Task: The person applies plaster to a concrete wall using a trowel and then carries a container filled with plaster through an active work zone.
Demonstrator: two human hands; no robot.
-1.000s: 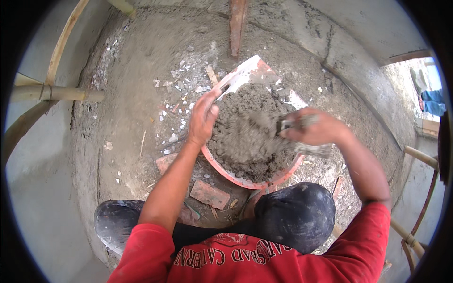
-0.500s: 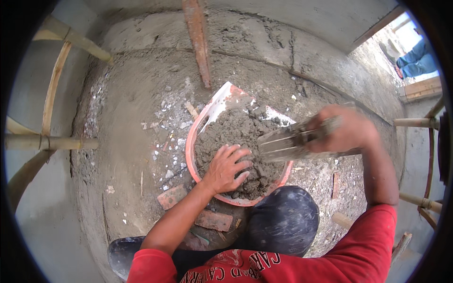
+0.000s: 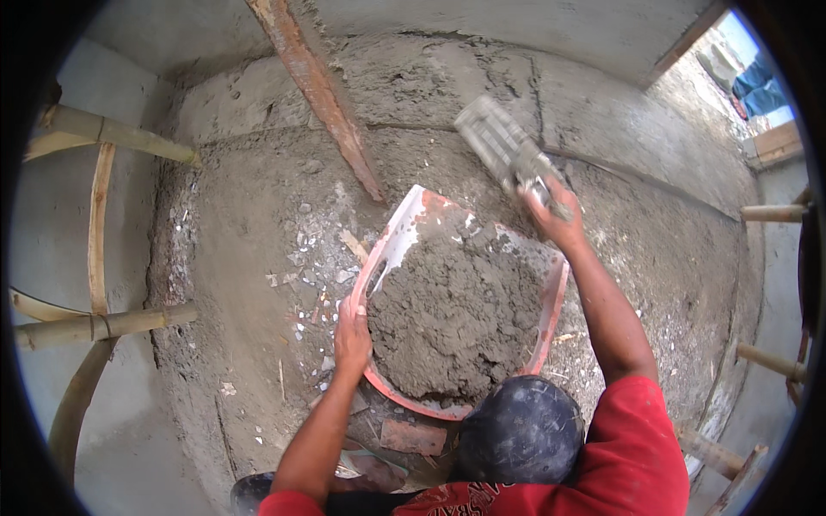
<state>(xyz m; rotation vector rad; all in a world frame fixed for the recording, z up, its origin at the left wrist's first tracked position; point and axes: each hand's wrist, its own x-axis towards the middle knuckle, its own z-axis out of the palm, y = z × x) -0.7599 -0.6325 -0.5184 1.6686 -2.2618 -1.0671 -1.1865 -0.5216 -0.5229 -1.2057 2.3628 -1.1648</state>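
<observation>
Far left, bamboo poles (image 3: 112, 324) stand out from the grey wall. Pale chips (image 3: 323, 258) litter the ground beside the tub, below a rusty-brown post (image 3: 320, 95) that slants down toward it. Your left hand (image 3: 353, 337) is curled on the left rim of the reddish tub (image 3: 401, 230), which sits on the ground just ahead of your knees; its exact thumb position you can't tell from here. A brick (image 3: 413, 437) lies near the tub's lower edge. Grey mortar (image 3: 456, 310), lumpy, heaped inside. Beyond the far rim, a flat grey float (image 3: 492, 136), slightly blurred, points up-left; your right hand (image 3: 555, 211) is wrapped round its handle. Far right, someone's blue-clad legs (image 3: 759, 88) show through the opening.
</observation>
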